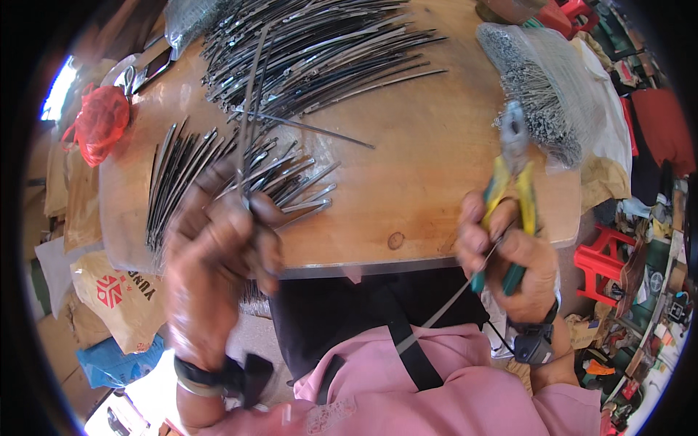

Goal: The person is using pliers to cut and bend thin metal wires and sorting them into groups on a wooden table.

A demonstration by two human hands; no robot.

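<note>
My left hand [207,251] is closed on thin dark metal strips [254,87] that stand up from its fingers, slightly blurred. Below it, a smaller bunch of flat metal strips [174,171] with rounded ends lies fanned on the table, partly covered by the hand. Wrapped in my right hand [531,258] are pliers [515,138] with yellow and green handles, their jaws pointing away from me. A slim strip [451,301] also passes between that hand's fingers and slants down toward my lap. A large heap of similar strips [313,54] covers the far left of the table.
The wooden table [392,196] has a clear sheet along its near edge. A plastic bag of thin metal pins [545,91] lies at the far right. A red plastic bag [102,123] sits at the left edge. A red stool [603,261] stands beyond the table's right side.
</note>
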